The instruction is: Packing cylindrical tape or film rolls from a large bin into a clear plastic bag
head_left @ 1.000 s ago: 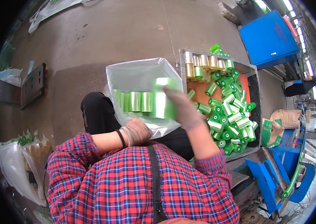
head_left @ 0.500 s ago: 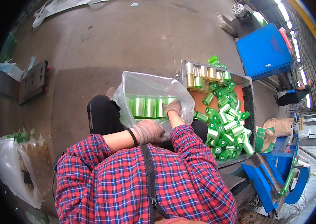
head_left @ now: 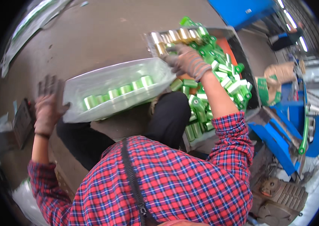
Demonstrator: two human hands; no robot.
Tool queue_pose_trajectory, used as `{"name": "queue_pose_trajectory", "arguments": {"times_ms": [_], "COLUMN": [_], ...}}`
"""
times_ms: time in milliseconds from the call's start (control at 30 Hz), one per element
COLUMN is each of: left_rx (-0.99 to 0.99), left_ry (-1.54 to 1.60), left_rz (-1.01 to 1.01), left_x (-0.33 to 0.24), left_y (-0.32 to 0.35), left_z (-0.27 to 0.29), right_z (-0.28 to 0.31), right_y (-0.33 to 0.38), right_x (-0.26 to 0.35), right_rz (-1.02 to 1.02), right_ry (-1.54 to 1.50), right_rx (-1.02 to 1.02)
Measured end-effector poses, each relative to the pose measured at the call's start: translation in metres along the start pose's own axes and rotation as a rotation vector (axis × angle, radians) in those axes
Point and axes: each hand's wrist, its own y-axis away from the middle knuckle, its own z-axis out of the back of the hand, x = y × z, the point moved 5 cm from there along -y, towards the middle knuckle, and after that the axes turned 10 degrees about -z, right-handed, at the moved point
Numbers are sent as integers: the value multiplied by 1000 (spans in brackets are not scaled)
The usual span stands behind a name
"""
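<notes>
A clear plastic bag (head_left: 110, 105), stretched into a long open shape, lies across my knees. Inside it stand several shiny green film rolls (head_left: 125, 89) in a row. My left hand (head_left: 46, 109), in a striped work glove, is beside the bag's left end with its fingers spread. Past the bag's right end, my gloved right hand (head_left: 189, 62) reaches over the near corner of a large bin (head_left: 238, 49), its fingers apart and slightly blurred. Gold-coloured rolls (head_left: 174, 36) sit just beyond that hand. Nothing shows in either hand.
Loose green rolls (head_left: 234, 86) are heaped in the bin. Far right stand a brown paper sack (head_left: 280, 73) and blue metal machine parts (head_left: 276, 139). A blue cabinet (head_left: 238, 11) is at the back; a person (head_left: 287, 39) is in the distance. White plastic (head_left: 27, 199) lies lower left.
My hands have left the bag: the left went out to its left side, the right up and right over the bin. The bag now appears wider and turned. The whole view has shifted.
</notes>
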Motion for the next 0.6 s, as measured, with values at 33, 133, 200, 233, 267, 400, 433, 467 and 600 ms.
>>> {"name": "queue_pose_trajectory", "arguments": {"times_ms": [33,133,200,233,267,400,433,467,600], "left_rx": [-161,-379,-431,-487,-466,-629,-664,-695,-518], "left_ry": [-41,31,154,262,235,615,518,559,478], "left_rz": [-23,19,11,37,53,-22,-145,-316,-660], "left_x": [13,47,47,47,45,-10,-37,-72,-219], "left_y": [9,32,33,33,34,-32,-54,-95,-149], "left_z": [0,-31,-39,-38,-27,45,75,78,114], "right_z": [27,79,58,37,6,1,19,48,81], "right_y": [-4,-54,-63,-69,-55,-56,-50,-21,-6], "right_x": [-24,-163,-274,-341,-336,-384,-377,-382,-254], "right_rz": [-23,-162,-379,-545,-633,-735,-724,-790,-123], "right_ry": [-146,157,541,802,951,871,760,648,-37], "right_rx": [-87,-312,-112,-68,-30,-3,-124,-262,-491]}}
